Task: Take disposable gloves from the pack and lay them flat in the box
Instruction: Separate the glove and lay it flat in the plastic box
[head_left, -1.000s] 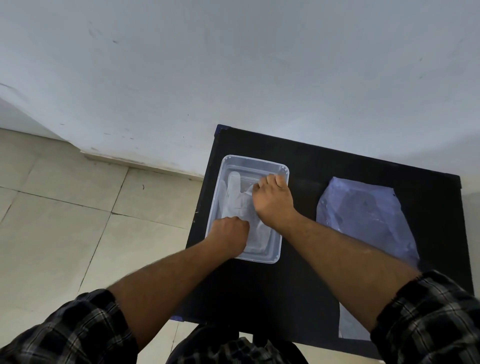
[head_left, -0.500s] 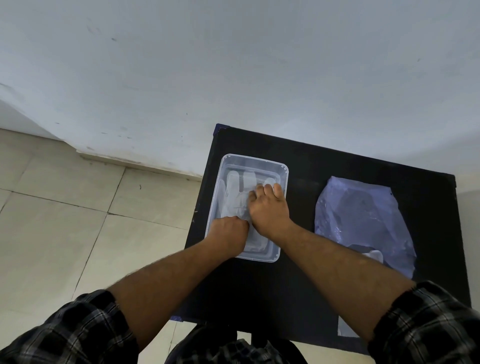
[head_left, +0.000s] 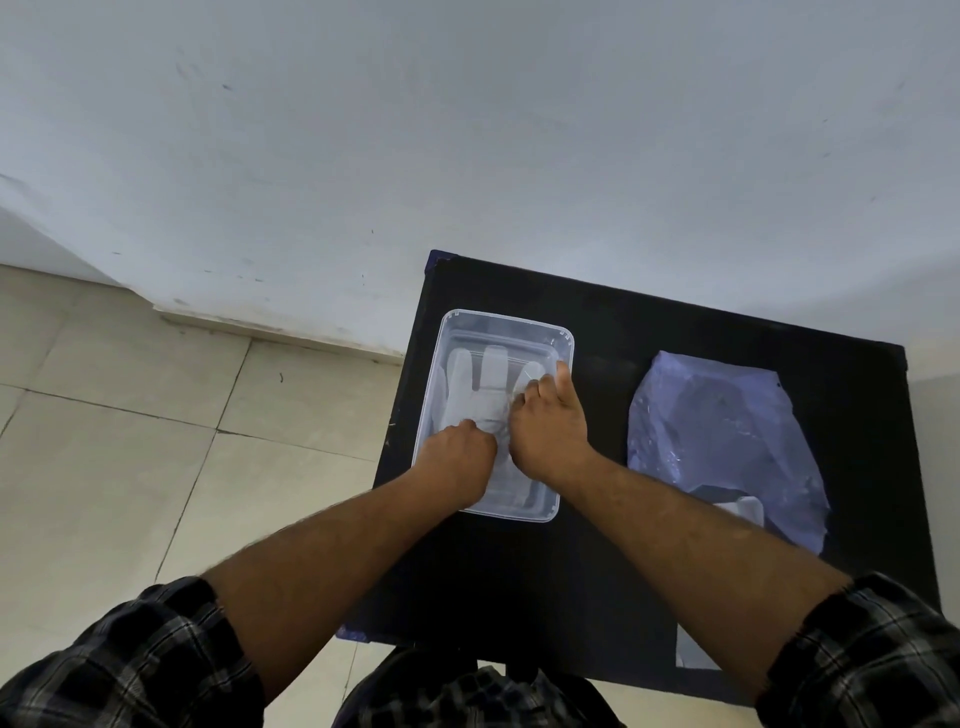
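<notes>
Nearest the viewer, two bare forearms in rolled plaid sleeves are extended over the near edge of the black counter (head_left: 613, 561). The left hand (head_left: 457, 454) is pressed, knuckles bent, onto the cuff end of a white glove (head_left: 480, 384) inside the clear box (head_left: 506, 321), which is set along the counter's left edge. The grip of this hand is curled downward; whether material is pinched beneath it cannot be told. The right hand (head_left: 550, 426) is laid over the glove's right side, its fingertips (head_left: 532, 385) closed on a fold of thin film near the box's right wall. The glove is shown largely flattened, its fingers spread toward the far end of the box; smoothing is judged to be under way and nearly complete for this piece. Whether further gloves lie beneath it cannot be told. To the right, well apart from the box, the bluish plastic pack (head_left: 727, 431) is seen lying open, with a pale item at its near mouth, probably another glove. Further transfers are therefore judged to remain.
</notes>
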